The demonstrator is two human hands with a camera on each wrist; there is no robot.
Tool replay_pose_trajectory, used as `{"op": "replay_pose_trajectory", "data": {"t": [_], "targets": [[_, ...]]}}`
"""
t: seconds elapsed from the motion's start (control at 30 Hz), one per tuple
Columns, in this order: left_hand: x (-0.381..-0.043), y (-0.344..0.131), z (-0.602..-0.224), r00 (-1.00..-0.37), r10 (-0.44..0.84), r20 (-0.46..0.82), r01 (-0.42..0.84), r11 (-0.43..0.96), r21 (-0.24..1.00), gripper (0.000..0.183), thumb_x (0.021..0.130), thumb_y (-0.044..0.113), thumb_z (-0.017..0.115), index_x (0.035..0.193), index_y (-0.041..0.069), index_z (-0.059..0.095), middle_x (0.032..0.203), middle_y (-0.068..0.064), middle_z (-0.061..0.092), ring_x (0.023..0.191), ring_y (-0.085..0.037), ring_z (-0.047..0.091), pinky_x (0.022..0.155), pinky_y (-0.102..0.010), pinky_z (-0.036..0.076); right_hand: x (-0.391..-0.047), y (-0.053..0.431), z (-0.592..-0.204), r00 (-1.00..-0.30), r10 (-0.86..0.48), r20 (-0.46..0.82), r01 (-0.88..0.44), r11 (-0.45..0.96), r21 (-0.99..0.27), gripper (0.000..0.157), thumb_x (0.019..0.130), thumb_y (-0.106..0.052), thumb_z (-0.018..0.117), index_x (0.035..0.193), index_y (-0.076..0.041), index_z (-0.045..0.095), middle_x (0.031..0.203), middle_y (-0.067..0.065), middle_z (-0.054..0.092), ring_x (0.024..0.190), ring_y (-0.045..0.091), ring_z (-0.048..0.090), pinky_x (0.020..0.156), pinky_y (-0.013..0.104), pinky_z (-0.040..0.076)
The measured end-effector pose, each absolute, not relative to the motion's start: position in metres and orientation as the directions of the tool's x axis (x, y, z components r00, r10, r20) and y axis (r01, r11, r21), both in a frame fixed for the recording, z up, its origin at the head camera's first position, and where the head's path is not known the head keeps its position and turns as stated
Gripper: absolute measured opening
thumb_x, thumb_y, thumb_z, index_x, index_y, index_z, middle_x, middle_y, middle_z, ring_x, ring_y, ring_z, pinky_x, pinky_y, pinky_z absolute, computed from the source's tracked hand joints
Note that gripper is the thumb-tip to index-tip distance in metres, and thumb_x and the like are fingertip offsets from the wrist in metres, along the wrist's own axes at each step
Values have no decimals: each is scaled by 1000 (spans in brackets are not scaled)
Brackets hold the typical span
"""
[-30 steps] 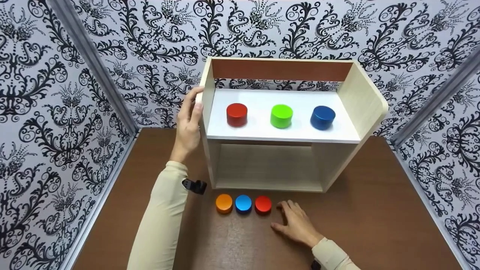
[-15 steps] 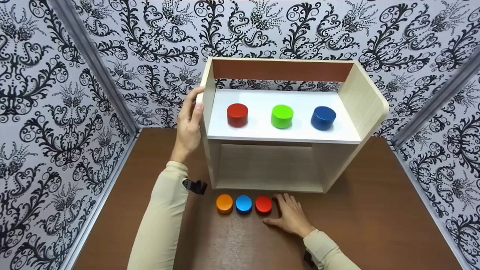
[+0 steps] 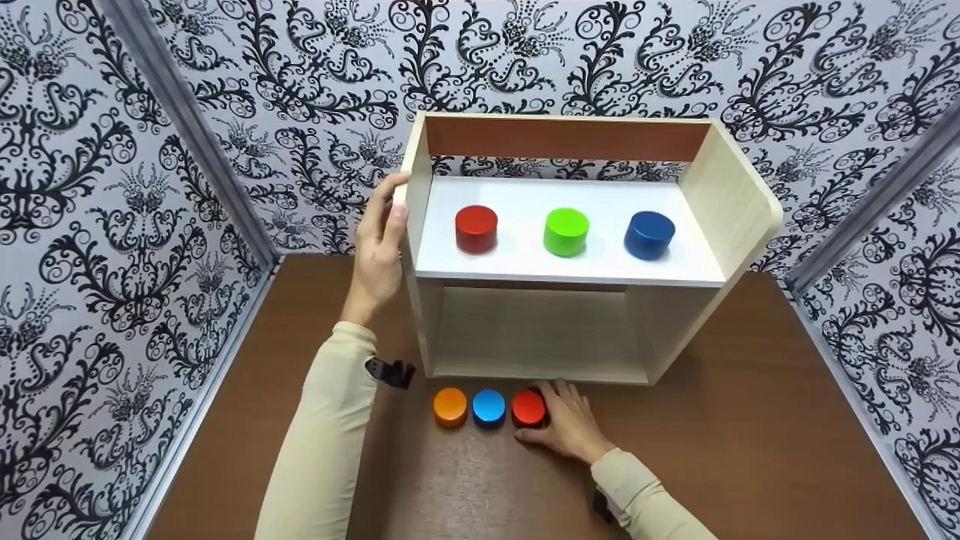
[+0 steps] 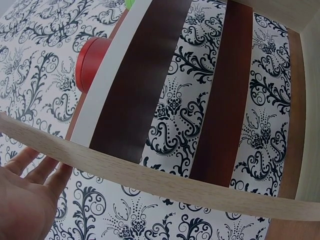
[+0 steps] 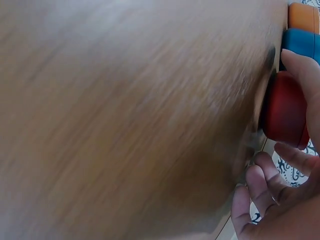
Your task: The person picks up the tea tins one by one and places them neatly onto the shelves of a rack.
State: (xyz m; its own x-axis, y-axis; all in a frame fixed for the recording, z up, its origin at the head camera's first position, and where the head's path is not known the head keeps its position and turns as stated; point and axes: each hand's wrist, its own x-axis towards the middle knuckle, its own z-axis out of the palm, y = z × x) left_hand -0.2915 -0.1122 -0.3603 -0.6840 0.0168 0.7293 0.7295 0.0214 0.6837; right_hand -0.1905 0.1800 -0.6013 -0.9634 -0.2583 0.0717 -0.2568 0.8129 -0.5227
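Observation:
In the head view my left hand [image 3: 380,247] grips the left side panel of a pale wooden shelf unit [image 3: 536,367]. The left wrist view shows its fingers [image 4: 55,172] at the panel's edge [image 4: 150,177]. On the table, my right hand [image 3: 570,426] is around a short red cylinder [image 3: 529,407], thumb at its near side and index finger at its far side. The right wrist view has thumb and index on opposite sides of this red cylinder [image 5: 286,112]; the other fingers curl loosely beside it. A blue cylinder [image 3: 488,408] and an orange cylinder [image 3: 450,407] stand in line to its left.
On the unit's white upper shelf [image 3: 517,262] stand a red cylinder [image 3: 476,229], a green cylinder [image 3: 566,232] and a dark blue cylinder [image 3: 649,235], spaced apart. The lower compartment [image 3: 536,334] faces the front row. Patterned walls [image 3: 525,60] enclose the brown table [image 3: 750,435].
My right hand has moved left along the table, from beside the front red cylinder to around it. My left hand stays on the side panel, and the cylinders keep their places.

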Motion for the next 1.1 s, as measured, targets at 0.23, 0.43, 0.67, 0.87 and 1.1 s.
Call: {"op": "replay_pose_trajectory", "data": {"t": [0.23, 0.43, 0.67, 0.87, 1.1], "targets": [[-292, -112, -360, -672, 10, 741, 740, 30, 671, 40, 104, 15, 42, 140, 1, 50, 118, -32, 55, 98, -49, 53, 84, -49, 51, -190, 176, -602, -954, -279, 112, -297, 816, -495, 71, 75, -40, 89, 131, -6, 61, 123, 20, 55, 119, 44, 51, 95, 77, 38], [-291, -111, -360, -677, 12, 735, 736, 18, 677, 40, 104, 15, 41, 140, 0, 49, 120, -33, 55, 99, -50, 53, 85, -53, 49, -190, 175, -597, -955, -277, 108, -293, 813, -502, 66, 76, -40, 88, 127, -6, 63, 117, 16, 56, 111, 39, 54, 93, 74, 42], [-291, -111, -360, -684, 10, 729, 729, 23, 684, 40, 104, 15, 41, 140, 1, 49, 118, -33, 54, 97, -47, 54, 82, -42, 51, -205, 175, -582, -955, -262, 141, -296, 790, -538, 59, 76, -37, 89, 121, -7, 66, 104, 11, 60, 96, 30, 59, 85, 54, 51], [-291, -111, -360, -687, 11, 726, 726, 8, 687, 40, 104, 16, 42, 140, 1, 49, 125, -30, 55, 102, -49, 54, 86, -50, 52, -226, 169, -569, -964, -233, 126, -262, 768, -584, 61, 79, -36, 87, 125, -4, 64, 111, 15, 59, 102, 33, 59, 89, 51, 53], [-291, -111, -360, -686, 16, 727, 727, 25, 686, 41, 104, 16, 42, 141, 1, 49, 121, -33, 54, 99, -50, 54, 82, -55, 51, -254, 153, -567, -945, -265, 193, -328, 733, -597, 59, 78, -33, 87, 121, 0, 63, 106, 15, 58, 98, 33, 55, 86, 48, 53]]}}
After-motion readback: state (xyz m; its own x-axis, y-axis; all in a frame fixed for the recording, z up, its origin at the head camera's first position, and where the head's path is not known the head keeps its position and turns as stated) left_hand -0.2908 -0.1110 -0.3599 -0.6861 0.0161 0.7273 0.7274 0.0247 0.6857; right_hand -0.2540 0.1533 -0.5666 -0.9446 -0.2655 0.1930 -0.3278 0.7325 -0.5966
